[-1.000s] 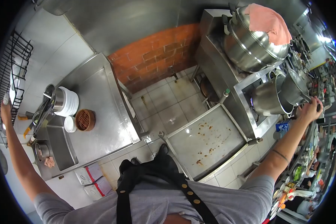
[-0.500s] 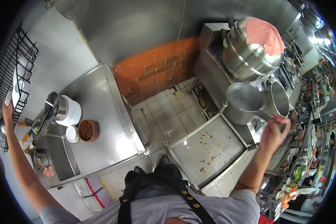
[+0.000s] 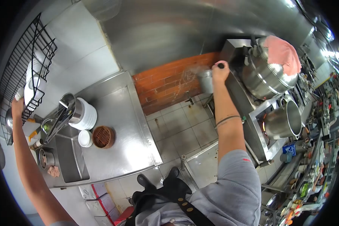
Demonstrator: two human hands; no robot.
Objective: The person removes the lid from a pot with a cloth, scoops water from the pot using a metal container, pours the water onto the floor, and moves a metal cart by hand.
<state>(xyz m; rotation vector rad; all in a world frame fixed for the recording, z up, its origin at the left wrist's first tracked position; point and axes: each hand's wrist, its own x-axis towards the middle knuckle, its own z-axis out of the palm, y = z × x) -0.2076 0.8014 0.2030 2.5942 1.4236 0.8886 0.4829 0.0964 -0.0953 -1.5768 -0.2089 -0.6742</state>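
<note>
Closest to the camera, the person's grey shirt and dark apron are filling the bottom of the view, with black shoes standing on the tiled floor (image 3: pixel 184 128). Off to the left, the steel bench (image 3: pixel 116 132) is carrying a round bamboo steamer basket (image 3: pixel 103 136), a small white bowl (image 3: pixel 85 138) just beside it, and a stack of white plates (image 3: pixel 87 115) with a metal container of utensils (image 3: pixel 66 105) leaning up against it. The left hand (image 3: pixel 17 105) is reaching way up at the far left, touching the black wire rack (image 3: pixel 34 60) on the wall; honestly it's right at the warped edge of the view, so I can't tell if that grip is closed around anything or just resting there. Farther out, the right hand (image 3: pixel 219 71) is stretching forward with its grip wrapped around the dark handle of a small metal pot (image 3: pixel 205 81), which is hanging in the air in front of the brick wall (image 3: pixel 169 83), just left of the stove. Past that, a big steamer pot (image 3: pixel 265 77) is sitting with a pink cloth (image 3: pixel 284 52) draped over its lid, and another large pot (image 3: pixel 284 120) is sitting on the stove nearer the person.
</note>
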